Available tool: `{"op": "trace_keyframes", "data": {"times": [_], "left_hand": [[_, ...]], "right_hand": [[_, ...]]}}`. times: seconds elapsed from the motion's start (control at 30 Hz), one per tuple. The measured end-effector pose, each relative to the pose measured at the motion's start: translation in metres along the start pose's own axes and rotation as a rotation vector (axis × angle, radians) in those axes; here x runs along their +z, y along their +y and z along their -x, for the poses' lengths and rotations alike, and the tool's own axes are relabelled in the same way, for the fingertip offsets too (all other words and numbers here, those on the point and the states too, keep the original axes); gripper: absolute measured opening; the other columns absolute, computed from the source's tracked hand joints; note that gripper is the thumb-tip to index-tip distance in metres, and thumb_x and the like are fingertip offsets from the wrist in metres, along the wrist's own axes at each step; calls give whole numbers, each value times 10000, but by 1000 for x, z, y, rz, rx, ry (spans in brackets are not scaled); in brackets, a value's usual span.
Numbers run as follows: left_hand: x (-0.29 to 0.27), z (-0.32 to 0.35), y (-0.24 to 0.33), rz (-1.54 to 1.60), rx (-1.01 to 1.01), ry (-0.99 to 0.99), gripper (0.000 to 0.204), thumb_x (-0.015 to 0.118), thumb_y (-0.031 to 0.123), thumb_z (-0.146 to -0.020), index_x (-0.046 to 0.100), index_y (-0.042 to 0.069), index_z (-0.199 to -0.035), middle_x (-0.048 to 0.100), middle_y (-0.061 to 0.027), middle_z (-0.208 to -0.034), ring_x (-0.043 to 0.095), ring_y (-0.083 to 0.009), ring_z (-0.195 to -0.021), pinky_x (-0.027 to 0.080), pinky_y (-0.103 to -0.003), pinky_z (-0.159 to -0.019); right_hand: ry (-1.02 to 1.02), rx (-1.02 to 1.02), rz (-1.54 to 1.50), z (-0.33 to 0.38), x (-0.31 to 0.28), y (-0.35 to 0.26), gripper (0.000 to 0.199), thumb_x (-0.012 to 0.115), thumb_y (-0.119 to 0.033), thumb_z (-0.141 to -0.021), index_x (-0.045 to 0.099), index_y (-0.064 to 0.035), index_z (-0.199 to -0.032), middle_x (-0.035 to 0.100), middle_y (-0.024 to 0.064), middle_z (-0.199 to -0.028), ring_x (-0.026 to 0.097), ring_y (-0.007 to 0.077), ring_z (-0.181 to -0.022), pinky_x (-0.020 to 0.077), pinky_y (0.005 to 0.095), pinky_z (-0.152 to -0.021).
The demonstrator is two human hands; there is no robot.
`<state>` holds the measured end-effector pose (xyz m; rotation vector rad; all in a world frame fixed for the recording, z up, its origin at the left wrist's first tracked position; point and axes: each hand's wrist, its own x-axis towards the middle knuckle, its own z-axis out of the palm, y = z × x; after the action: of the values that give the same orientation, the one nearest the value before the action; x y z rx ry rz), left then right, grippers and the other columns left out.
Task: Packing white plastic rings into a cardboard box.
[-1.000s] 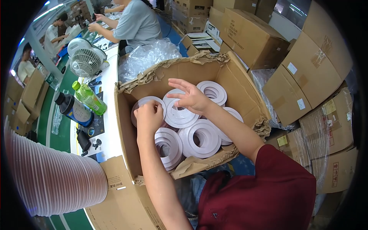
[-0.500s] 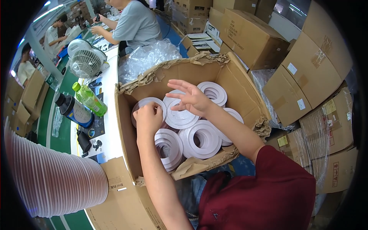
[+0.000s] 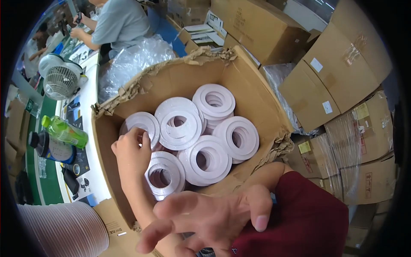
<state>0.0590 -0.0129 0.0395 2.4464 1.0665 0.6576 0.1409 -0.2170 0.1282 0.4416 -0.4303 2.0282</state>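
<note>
An open cardboard box (image 3: pixel 252 81) holds several stacks of flat white rings (image 3: pixel 180 118). My left hand (image 3: pixel 132 154) reaches into the box's left side, its fingers curled over the edge of the leftmost ring stack (image 3: pixel 143 122). My right hand (image 3: pixel 205 222) hovers close to the camera below the box's near edge. Its fingers are spread and it holds nothing. My dark red sleeve (image 3: pixel 308 214) fills the lower right.
On the white table to the left stand a small fan (image 3: pixel 60 79), a green bottle (image 3: pixel 64 132) and a dark jar (image 3: pixel 49 147). A ribbed white stack (image 3: pixel 64 229) lies at lower left. Crumpled clear plastic (image 3: pixel 132 60) and a seated person in grey (image 3: pixel 120 21) are behind the box. Cartons (image 3: pixel 338 73) crowd the right.
My right hand has come out of the box and back toward me, fingers spread. My left hand stays on the leftmost ring stack. The view has moved closer to the box.
</note>
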Motion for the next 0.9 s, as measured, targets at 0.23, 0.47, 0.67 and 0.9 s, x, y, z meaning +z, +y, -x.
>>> {"op": "trace_keyframes", "data": {"times": [0.23, 0.47, 0.67, 0.9], "left_hand": [[13, -5, -2, -12, 21, -34, 181, 625, 171, -840, 686, 6, -882, 688, -167, -763, 681, -290, -692, 517, -355, -696], [3, 5, -8, -28, -17, -47, 182, 632, 171, -842, 691, 9, -901, 686, -165, -758, 667, -280, -666, 514, -350, -681], [9, 1, -2, -4, -13, -65, 194, 632, 183, -843, 694, 12, -909, 688, -168, -766, 675, -279, -686, 518, -358, -700], [12, -3, -3, -32, -2, -87, 197, 635, 188, -843, 696, 13, -911, 689, -165, -767, 677, -290, -698, 518, -359, -710]], "right_hand": [[5, -26, 5, 4, -3, -16, 1172, 724, -112, -720, -136, -190, -1513, 31, 267, -1481, 497, 341, -1099, 569, 529, -879], [-92, -29, 34, -2, -4, -12, 1097, 703, -160, -728, -49, -246, -1523, -9, 259, -1510, 454, 340, -1128, 580, 528, -828], [-56, 128, 142, 17, -29, -18, 1174, 730, -194, -709, -123, -170, -1515, 51, 312, -1460, 510, 310, -1056, 586, 477, -865], [129, 22, 45, 3, 9, -18, 1164, 727, -249, -718, -116, -169, -1515, 57, 349, -1451, 536, 303, -1015, 606, 457, -819]]}}
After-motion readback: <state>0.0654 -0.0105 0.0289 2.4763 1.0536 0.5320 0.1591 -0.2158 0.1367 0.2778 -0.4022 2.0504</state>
